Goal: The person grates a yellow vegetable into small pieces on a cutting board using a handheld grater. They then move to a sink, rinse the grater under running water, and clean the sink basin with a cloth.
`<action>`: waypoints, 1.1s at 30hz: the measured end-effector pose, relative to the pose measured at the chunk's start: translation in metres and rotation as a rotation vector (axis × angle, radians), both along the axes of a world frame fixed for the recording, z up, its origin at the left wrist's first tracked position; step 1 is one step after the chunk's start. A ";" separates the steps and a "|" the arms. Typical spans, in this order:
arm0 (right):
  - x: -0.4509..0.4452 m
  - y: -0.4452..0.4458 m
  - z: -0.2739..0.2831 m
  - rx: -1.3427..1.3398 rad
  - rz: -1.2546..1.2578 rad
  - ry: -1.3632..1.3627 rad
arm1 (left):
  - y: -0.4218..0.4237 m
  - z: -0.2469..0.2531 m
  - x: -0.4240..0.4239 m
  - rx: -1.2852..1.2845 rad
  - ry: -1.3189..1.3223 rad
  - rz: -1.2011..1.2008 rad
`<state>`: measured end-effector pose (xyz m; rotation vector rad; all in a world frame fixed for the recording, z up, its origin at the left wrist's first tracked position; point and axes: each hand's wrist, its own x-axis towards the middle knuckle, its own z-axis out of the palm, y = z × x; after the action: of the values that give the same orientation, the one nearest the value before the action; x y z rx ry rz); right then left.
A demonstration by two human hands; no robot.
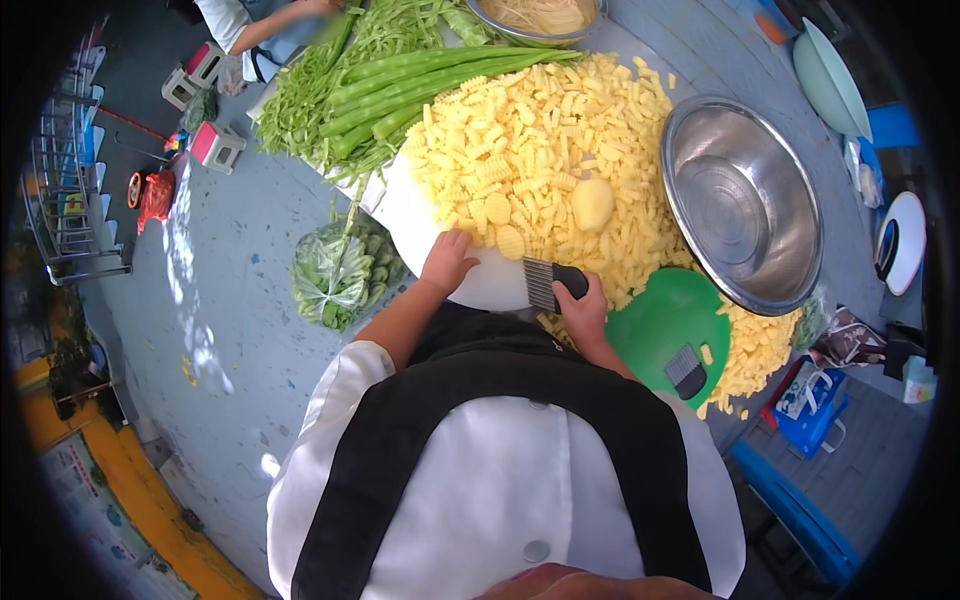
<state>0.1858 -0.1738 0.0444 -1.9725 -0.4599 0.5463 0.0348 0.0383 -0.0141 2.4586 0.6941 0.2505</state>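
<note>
My right hand (pixel 583 309) grips the black handle of a crinkle cutter (pixel 541 285), its ridged metal blade over the right side of a white cutting board (pixel 487 281). My left hand (pixel 448 262) lies palm down at the board's left part, thumb apart, fingertips at the edge of the potato pieces; what is under the fingers is hidden. Two wavy potato slices (pixel 511 242) lie between my hands. Beyond them spreads a big heap of crinkle-cut potato sticks (pixel 517 142), with a whole peeled potato (pixel 592 205) on top.
A steel basin (pixel 739 202) stands right of the heap. A green board (pixel 652 322) carries a second crinkle cutter (pixel 685 372). Green stalks (pixel 420 90) and a bowl of pale shreds (pixel 536 15) lie beyond. A bag of greens (pixel 341 270) is at left; another person's arm (pixel 270 26) shows far off.
</note>
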 end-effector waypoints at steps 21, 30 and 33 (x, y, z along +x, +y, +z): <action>0.006 -0.013 -0.007 0.028 -0.039 -0.078 | -0.002 0.031 0.065 0.317 0.057 -0.446; 0.006 -0.010 0.005 -0.009 0.012 -0.055 | -0.021 0.016 0.013 0.229 0.037 -0.347; 0.006 0.003 -0.004 -0.037 0.154 -0.080 | -0.029 0.001 -0.020 0.192 -0.002 -0.309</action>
<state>0.1922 -0.1710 0.0400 -2.0105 -0.6598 0.5769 0.0148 0.0092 -0.0127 2.7035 0.2913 0.2067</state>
